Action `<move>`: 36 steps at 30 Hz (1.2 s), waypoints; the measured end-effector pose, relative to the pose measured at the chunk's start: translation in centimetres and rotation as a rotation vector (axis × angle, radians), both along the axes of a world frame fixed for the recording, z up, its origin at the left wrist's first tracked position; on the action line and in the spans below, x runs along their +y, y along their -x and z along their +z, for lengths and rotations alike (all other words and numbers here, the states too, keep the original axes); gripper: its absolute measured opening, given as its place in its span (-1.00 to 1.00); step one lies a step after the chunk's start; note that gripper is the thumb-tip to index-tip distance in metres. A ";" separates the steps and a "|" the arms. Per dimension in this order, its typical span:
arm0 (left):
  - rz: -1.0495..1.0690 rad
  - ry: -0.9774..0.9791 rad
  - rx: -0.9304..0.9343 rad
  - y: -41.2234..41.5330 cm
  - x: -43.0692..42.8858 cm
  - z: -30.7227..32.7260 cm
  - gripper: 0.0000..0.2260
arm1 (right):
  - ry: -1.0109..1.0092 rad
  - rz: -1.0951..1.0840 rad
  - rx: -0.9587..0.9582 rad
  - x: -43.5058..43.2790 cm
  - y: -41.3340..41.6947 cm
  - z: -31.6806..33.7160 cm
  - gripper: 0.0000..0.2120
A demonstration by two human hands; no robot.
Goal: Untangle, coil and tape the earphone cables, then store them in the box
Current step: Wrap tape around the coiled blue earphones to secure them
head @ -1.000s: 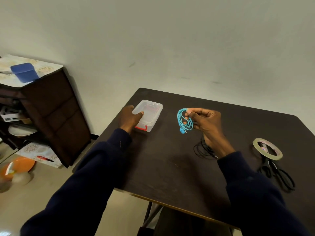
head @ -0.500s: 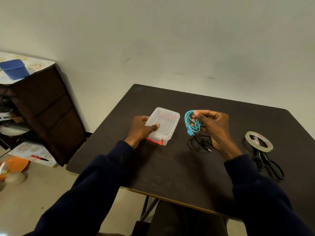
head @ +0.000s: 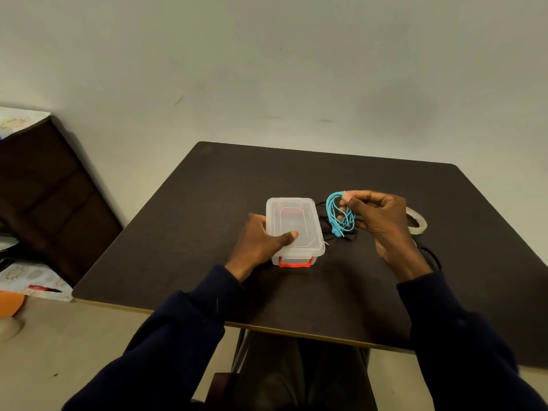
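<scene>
Right hand: raised off the table, thumb and fingertips pinching the blue earphone coil at its top. A pale band there looks like tape. The loops hang down from the pinch, with the plug and buds at the bottom.

Left hand: gripping the box, thumb laid on the lid and fingers round the long side farthest from the right hand.

Box: clear plastic, just to the left of the right hand and close beside the hanging coil. Its long axis runs away from the person. The lid is on, and the red latch sits on the short end nearest the left wrist.

Black cable: loose on the table below the right hand's fingers, partly hidden behind the coil and the box. Whether it is coiled cannot be told.

Tape roll: flat on the table beyond the back of the right hand.

Step in hand, as judged: storing the blue coil. The coil lies to the right of the box and above lid height, so the carry is short and leftward. The left hand is the nearer one to the latch, so opening probably falls to it. Until the lid comes off, nothing can go in.
</scene>
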State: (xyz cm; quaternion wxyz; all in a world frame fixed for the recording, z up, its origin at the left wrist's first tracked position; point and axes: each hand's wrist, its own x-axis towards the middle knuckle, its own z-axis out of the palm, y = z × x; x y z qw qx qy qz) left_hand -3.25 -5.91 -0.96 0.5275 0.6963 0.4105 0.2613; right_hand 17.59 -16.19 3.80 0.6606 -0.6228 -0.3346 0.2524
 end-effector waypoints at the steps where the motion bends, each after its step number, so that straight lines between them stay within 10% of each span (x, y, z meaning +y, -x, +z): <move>1: -0.037 0.007 -0.017 -0.2 -0.5 -0.1 -0.53 | 0.002 -0.001 0.003 -0.4 -0.2 -0.1 -0.86; 9: 0.092 -0.292 0.032 0.3 3.6 1.7 -0.41 | 0.030 0.014 0.094 -2.2 -0.8 0.4 -0.92; 14: -0.259 -0.224 0.183 -0.3 6.6 3.4 -0.53 | 0.202 0.129 0.162 -2.7 0.0 -1.1 -0.88; 28: -0.145 0.024 0.219 -0.7 2.1 2.5 -0.50 | 0.206 -0.038 0.093 -2.6 -1.2 -0.5 -0.94; 36: 0.058 -0.290 0.412 -0.9 0.2 1.2 -0.55 | 0.221 -0.092 0.080 -2.2 -1.7 -0.7 -0.94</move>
